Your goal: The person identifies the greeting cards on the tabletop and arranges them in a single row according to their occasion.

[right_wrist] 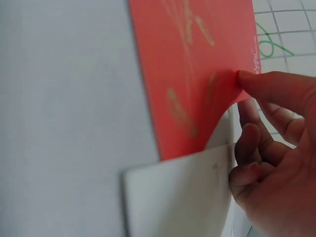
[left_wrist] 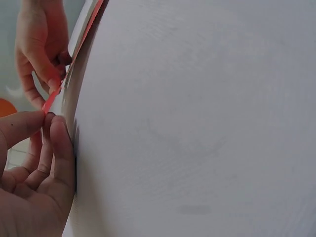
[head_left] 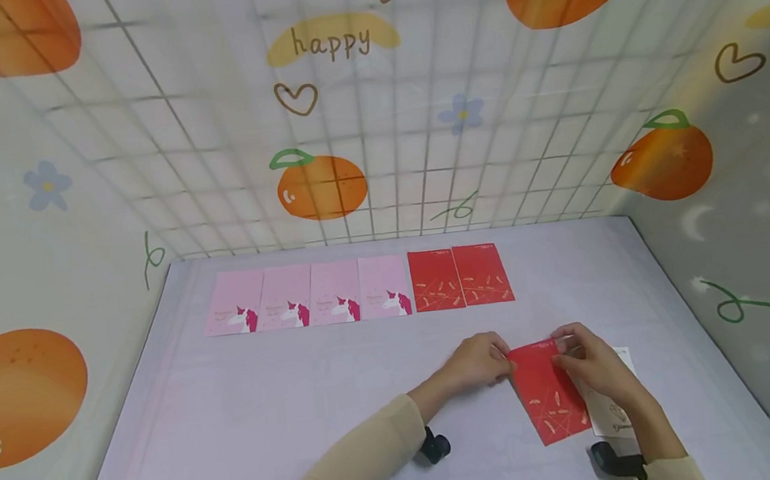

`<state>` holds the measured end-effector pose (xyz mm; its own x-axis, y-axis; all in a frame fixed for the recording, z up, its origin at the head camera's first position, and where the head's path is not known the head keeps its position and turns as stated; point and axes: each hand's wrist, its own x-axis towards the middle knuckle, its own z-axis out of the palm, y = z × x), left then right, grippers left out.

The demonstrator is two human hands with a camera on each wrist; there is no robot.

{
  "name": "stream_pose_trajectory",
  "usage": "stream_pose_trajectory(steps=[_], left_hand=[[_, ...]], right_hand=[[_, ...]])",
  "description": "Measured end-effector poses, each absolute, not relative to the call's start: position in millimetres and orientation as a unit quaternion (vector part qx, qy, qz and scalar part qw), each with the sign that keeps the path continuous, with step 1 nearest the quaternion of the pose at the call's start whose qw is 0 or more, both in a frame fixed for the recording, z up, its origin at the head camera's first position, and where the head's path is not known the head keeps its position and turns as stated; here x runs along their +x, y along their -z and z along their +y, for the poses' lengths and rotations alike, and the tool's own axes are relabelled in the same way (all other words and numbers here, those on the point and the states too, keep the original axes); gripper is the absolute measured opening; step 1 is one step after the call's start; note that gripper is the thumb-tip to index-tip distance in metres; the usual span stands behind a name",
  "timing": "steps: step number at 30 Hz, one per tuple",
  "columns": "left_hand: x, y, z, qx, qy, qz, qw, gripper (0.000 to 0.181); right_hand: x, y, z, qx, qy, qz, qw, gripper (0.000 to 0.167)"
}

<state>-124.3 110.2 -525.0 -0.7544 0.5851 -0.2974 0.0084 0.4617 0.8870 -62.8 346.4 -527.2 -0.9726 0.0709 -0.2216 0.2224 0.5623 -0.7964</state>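
A red card (head_left: 551,395) with gold line drawings is pinched at its top corners by both hands. My left hand (head_left: 477,360) holds the top left corner between thumb and fingers; my right hand (head_left: 595,366) has the top right corner. In the left wrist view the card shows as a thin red strip between the left hand (left_wrist: 39,163) and the other hand. The right wrist view has the red card (right_wrist: 197,59) bowed near the right thumb. Partly under the right hand lies a white card (right_wrist: 182,192), with some print on it.
Along the table's back edge lies a row: several pink unicorn cards (head_left: 285,299), then two red cards (head_left: 435,280) to their right. Printed curtains with oranges surround the white table (head_left: 234,415). Each wrist carries a black camera (head_left: 435,446).
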Motion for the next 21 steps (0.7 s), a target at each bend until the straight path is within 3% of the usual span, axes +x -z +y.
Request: stream_pose_trajectory(steps=[11, 21], left_hand=[[-129, 530, 106, 0.109, -0.593, 0.714, 0.357, 0.016], [-136, 527, 80, 0.101, -0.641, 0.68, 0.342, 0.022]], right_hand=[[-61, 526, 344, 0.079, 0.485, 0.869, 0.064, 0.048], [-62, 513, 325, 0.068, 0.567, 0.819, 0.059, 0.046]])
